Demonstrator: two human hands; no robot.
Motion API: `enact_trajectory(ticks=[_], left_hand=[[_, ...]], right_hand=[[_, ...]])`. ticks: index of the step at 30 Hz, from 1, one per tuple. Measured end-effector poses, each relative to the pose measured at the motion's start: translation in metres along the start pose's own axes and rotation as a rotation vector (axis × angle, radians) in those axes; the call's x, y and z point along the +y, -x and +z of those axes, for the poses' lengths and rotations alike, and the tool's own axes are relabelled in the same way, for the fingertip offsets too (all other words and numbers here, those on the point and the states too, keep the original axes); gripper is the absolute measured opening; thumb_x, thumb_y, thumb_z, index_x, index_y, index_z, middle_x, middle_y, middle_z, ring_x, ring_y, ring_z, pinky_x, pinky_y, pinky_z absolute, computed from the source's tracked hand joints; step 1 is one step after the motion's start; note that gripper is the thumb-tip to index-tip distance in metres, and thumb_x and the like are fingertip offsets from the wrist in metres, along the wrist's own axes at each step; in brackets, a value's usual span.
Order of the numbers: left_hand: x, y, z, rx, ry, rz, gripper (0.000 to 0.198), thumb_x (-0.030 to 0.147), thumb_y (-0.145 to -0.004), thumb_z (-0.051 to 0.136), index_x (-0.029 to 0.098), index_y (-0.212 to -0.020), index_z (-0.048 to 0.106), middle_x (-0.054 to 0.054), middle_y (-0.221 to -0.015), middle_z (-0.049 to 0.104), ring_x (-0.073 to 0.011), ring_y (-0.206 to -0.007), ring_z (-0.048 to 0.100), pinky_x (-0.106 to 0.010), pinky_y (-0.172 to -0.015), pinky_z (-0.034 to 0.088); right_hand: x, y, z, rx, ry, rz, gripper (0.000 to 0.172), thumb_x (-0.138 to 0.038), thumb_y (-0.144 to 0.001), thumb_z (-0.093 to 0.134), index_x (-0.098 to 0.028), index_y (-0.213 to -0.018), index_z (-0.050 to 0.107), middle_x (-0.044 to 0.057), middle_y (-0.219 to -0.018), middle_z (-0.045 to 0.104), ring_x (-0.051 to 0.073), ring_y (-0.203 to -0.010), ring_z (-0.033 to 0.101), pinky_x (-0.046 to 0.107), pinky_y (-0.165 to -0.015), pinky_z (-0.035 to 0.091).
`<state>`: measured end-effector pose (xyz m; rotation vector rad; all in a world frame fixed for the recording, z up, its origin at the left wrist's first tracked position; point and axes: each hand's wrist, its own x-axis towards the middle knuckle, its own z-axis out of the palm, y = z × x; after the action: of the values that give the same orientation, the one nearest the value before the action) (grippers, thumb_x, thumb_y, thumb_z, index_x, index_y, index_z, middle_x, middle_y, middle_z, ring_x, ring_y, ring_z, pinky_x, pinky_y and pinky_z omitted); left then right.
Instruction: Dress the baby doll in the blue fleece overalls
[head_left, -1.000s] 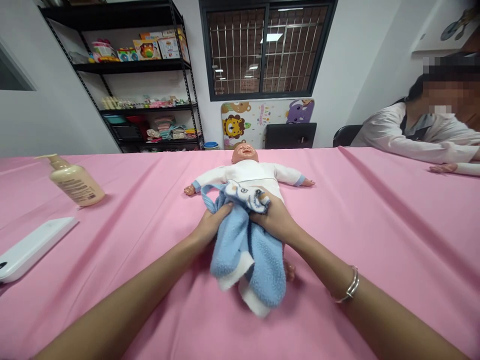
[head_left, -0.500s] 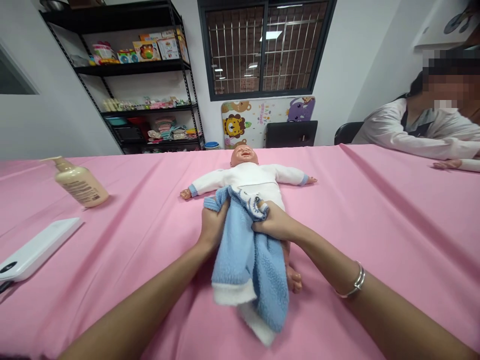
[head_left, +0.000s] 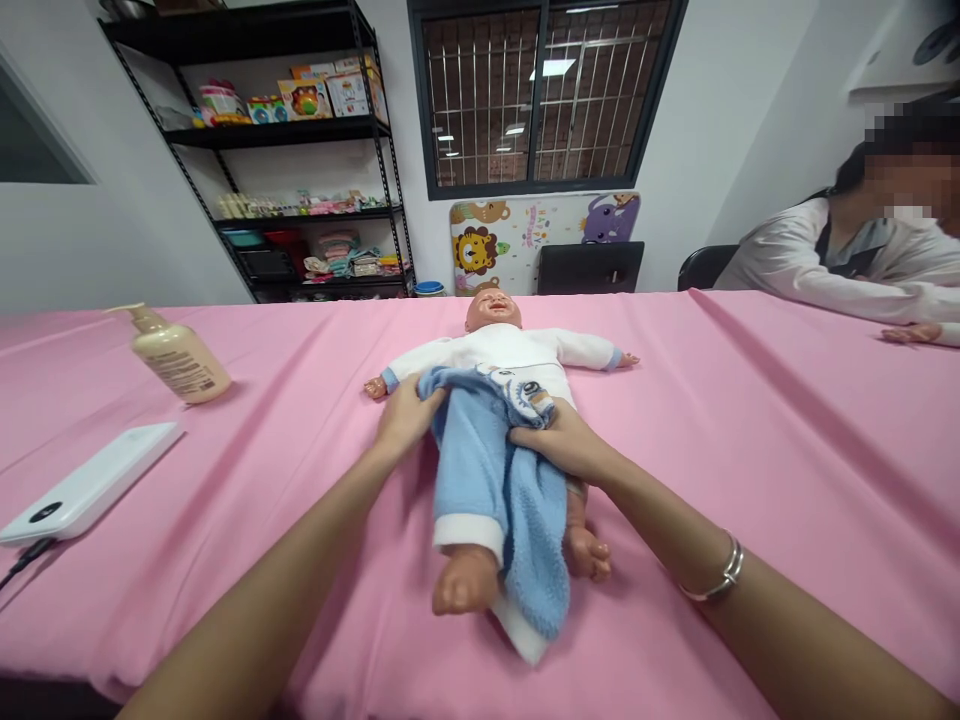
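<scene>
the left hand [head_left: 407,420] and right hand [head_left: 559,445] hold the blue fleece [head_left: 480,470] on the doll [head_left: 502,345], fingers [head_left: 529,437] pinching its top edge, the doll's foot [head_left: 465,582] poking out below.

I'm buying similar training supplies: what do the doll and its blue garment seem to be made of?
The baby doll looks like smooth vinyl or similar plastic, with a slight sheen on its head and feet. The blue garment looks like soft fleece, judging by its fuzzy nap; its exact fibre can't be told.
</scene>
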<state>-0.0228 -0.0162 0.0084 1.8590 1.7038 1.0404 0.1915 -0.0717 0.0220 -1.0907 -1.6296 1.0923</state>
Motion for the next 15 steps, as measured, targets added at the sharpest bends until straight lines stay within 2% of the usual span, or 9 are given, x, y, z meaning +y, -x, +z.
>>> enact_trajectory(ticks=[3,5,6,8,10,11,13,15], left_hand=[[-0.006,-0.007,-0.031,0.064,-0.265,-0.162,0.05,0.057,-0.074,0.062,0.015,-0.101,0.053,-0.012,-0.101,0.066,-0.0267,-0.09,0.061,-0.029,-0.065,0.041],[-0.002,-0.008,-0.053,0.039,-0.338,-0.197,0.057,0.068,-0.07,0.061,0.016,-0.093,0.052,-0.011,-0.091,0.065,-0.0251,-0.079,0.06,-0.027,-0.058,0.037],[0.002,-0.006,-0.062,-0.041,-0.325,-0.207,0.059,0.072,-0.069,0.059,0.016,-0.085,0.052,-0.01,-0.084,0.064,-0.0231,-0.073,0.059,-0.027,-0.055,0.035],[0.015,0.001,-0.073,-0.307,-0.222,-0.243,0.064,0.078,-0.069,0.054,0.015,-0.074,0.054,-0.009,-0.075,0.063,-0.0197,-0.065,0.058,-0.025,-0.052,0.037],[0.029,0.011,-0.07,-0.541,-0.086,-0.259,0.069,0.081,-0.069,0.05,0.013,-0.079,0.061,-0.01,-0.081,0.065,-0.0208,-0.07,0.061,-0.026,-0.054,0.042],[0.035,0.017,-0.063,-0.599,-0.013,-0.246,0.071,0.08,-0.069,0.051,0.013,-0.089,0.063,-0.012,-0.089,0.067,-0.0226,-0.078,0.063,-0.027,-0.058,0.046],[0.044,0.029,-0.041,-0.629,0.163,-0.176,0.073,0.075,-0.07,0.058,0.014,-0.109,0.061,-0.013,-0.106,0.066,-0.0256,-0.095,0.064,-0.03,-0.071,0.052],[0.048,0.038,-0.017,-0.602,0.404,-0.132,0.071,0.062,-0.071,0.068,0.015,-0.123,0.055,-0.012,-0.123,0.061,-0.0253,-0.113,0.058,-0.032,-0.091,0.05]], right_hand=[[0.002,0.0,0.001,0.064,0.053,-0.106,0.031,-0.031,-0.073,0.06,-0.012,-0.097,0.062,0.006,-0.102,0.064,0.019,-0.095,0.056,0.029,-0.085,0.043],[0.003,0.0,0.004,0.15,0.147,-0.115,0.029,-0.035,-0.076,0.06,-0.012,-0.092,0.062,0.006,-0.096,0.065,0.018,-0.088,0.056,0.028,-0.08,0.042],[0.004,0.0,0.005,0.201,0.198,-0.108,0.028,-0.038,-0.078,0.06,-0.012,-0.088,0.061,0.006,-0.09,0.065,0.017,-0.082,0.055,0.027,-0.074,0.04],[0.005,0.001,0.008,0.3,0.266,-0.098,0.031,-0.043,-0.081,0.058,-0.012,-0.08,0.059,0.005,-0.08,0.062,0.015,-0.073,0.051,0.026,-0.067,0.036],[0.005,0.0,0.009,0.328,0.262,-0.108,0.033,-0.045,-0.083,0.054,-0.013,-0.078,0.057,0.004,-0.077,0.061,0.014,-0.071,0.049,0.025,-0.066,0.034],[0.005,0.0,0.01,0.299,0.232,-0.112,0.034,-0.046,-0.084,0.052,-0.013,-0.078,0.057,0.003,-0.077,0.06,0.014,-0.071,0.048,0.025,-0.065,0.034],[0.004,0.0,0.009,0.159,0.132,-0.104,0.035,-0.046,-0.084,0.051,-0.012,-0.079,0.057,0.003,-0.079,0.06,0.013,-0.072,0.049,0.025,-0.065,0.036],[0.001,0.0,0.005,-0.044,0.009,-0.07,0.034,-0.045,-0.08,0.055,-0.012,-0.084,0.061,0.004,-0.085,0.062,0.014,-0.077,0.052,0.025,-0.069,0.039]])
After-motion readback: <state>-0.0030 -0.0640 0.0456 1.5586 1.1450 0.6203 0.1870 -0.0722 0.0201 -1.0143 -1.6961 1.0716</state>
